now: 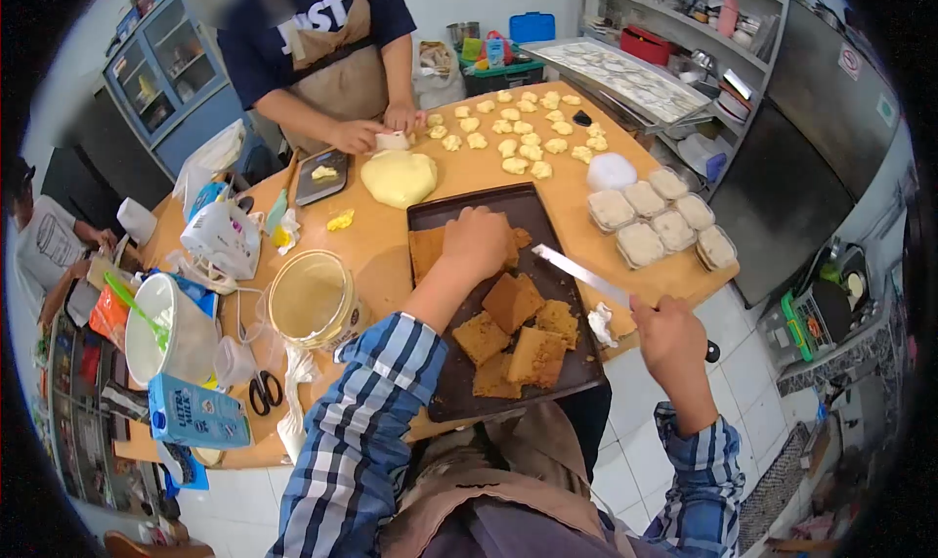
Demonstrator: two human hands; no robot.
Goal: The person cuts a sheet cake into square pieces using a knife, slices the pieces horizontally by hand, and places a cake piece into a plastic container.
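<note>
Head view of a counter (389, 255) set with baking things; the lens rim darkens and crops the corners. The right hand (672, 338) is wrapped round the handle of a knife (586, 277); the fingers conceal most of the handle, whose dark end emerges below them. The blade crosses the right edge of a dark tray (584, 367), its tip over the tray. The left hand (479, 245) lies on a brown cake slab (426, 255) at the tray's far end. Its fingertips are hidden behind the back of the hand, so whether it grips or merely presses cannot be told; hand and forearm also mask much of the slab. Nearer the wearer, cut pieces (513, 302) lie heaped in the tray, the lower ones partly covered by those above.

Beyond the tray sits a pale yellow dough mound (399, 177). Behind it are a co-worker's hands (386, 128) at a small pale block, largely covered by the fingers. Lidded tubs (645, 206) stand to the right, their contents indistinct. At left, a plaid sleeve (376, 387) stands close to a bucket (313, 299). A second person (59, 245) is partly cut off at the far left.
</note>
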